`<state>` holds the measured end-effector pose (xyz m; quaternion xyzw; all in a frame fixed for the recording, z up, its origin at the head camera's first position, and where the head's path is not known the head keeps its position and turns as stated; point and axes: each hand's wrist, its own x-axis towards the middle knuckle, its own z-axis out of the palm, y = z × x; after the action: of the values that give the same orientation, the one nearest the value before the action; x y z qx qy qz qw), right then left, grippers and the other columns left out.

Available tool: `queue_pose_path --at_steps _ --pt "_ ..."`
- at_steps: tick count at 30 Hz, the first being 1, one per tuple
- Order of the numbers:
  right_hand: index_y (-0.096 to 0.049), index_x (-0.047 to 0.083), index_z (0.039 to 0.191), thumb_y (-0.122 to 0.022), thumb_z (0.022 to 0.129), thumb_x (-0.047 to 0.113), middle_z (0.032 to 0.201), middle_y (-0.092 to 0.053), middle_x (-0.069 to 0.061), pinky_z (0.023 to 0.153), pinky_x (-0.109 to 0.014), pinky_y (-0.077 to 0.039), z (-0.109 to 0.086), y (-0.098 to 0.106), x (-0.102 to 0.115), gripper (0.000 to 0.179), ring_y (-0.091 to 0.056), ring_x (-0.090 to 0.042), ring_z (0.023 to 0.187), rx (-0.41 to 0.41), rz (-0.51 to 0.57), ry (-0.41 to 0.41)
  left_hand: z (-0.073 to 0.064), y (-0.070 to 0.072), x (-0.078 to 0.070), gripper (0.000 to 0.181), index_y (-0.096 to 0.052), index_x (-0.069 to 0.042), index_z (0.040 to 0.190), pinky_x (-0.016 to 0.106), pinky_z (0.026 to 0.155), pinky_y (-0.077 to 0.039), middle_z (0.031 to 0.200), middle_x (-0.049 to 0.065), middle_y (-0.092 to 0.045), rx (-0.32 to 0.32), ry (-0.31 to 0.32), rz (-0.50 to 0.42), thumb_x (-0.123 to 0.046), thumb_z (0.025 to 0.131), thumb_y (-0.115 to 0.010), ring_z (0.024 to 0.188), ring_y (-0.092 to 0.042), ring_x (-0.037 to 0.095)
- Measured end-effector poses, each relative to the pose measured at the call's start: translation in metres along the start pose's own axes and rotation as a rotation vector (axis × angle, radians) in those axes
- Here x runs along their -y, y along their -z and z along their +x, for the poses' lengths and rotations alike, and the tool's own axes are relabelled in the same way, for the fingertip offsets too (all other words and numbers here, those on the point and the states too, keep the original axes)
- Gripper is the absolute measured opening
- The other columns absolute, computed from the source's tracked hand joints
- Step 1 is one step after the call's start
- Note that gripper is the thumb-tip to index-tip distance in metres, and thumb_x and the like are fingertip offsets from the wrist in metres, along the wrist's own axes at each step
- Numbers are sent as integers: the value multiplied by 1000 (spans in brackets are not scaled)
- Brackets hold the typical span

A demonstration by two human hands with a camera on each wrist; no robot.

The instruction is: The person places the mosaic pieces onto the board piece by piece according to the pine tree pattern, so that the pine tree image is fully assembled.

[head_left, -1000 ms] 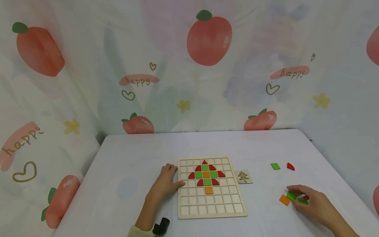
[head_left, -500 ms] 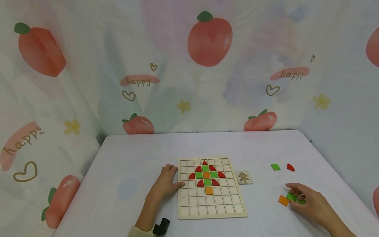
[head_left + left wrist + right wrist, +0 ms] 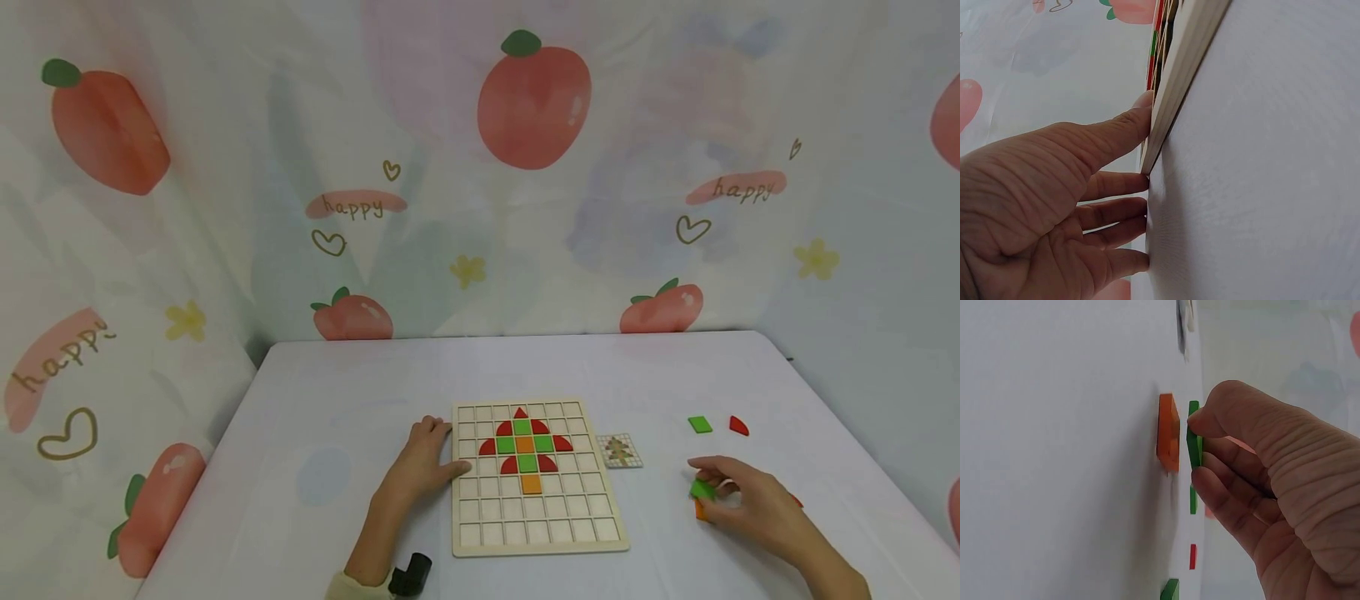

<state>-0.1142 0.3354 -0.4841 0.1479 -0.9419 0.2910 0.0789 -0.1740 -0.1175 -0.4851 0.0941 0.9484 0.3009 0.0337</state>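
My left hand [image 3: 423, 462] rests at the left side of the wooden grid board [image 3: 540, 547], its thumb on the rim and its other fingers stretched along the edge. Red, green and orange tiles form a tree shape in the grid. On the right, my right hand [image 3: 750, 504] pinches a green tile [image 3: 1195, 442] between thumb and fingertips. An orange tile [image 3: 1167, 432] is close beneath it, partly covered in the head view. Behind the hand in the right wrist view sits another green tile [image 3: 1171, 590].
A small pattern card [image 3: 620, 451] with a tree design lies against the board's right side. Farther back are a green tile [image 3: 700, 425] and a red quarter-round tile [image 3: 738, 426]. A bit of red [image 3: 797, 501] peeks out beside the right wrist.
My right hand has moved left, taking the green tile along over the orange one, which has shifted slightly left too. My left hand and the board stay as they were.
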Motion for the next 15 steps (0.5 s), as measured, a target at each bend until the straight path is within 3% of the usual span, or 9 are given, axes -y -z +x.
queue_pose_path --at_steps 9,15 --pt "-71 5 116 -84 72 -4 99 -69 10 71 -23 -55 19 -16 23 47 -57 -2 82 53 2 86 0 2 -1 66 -57 5 137 52 106 -49 132 23 -54 -2 -8 10 -26 86 -85 130 -49 38" --pt "-71 6 118 -82 77 1 101 -69 10 74 -24 -55 31 -22 39 43 -56 -1 84 128 9 91 -1 2 -2 67 -56 6 137 52 106 -49 133 23 -54 -2 -10 10 -26 85 -85 130 -49 38"
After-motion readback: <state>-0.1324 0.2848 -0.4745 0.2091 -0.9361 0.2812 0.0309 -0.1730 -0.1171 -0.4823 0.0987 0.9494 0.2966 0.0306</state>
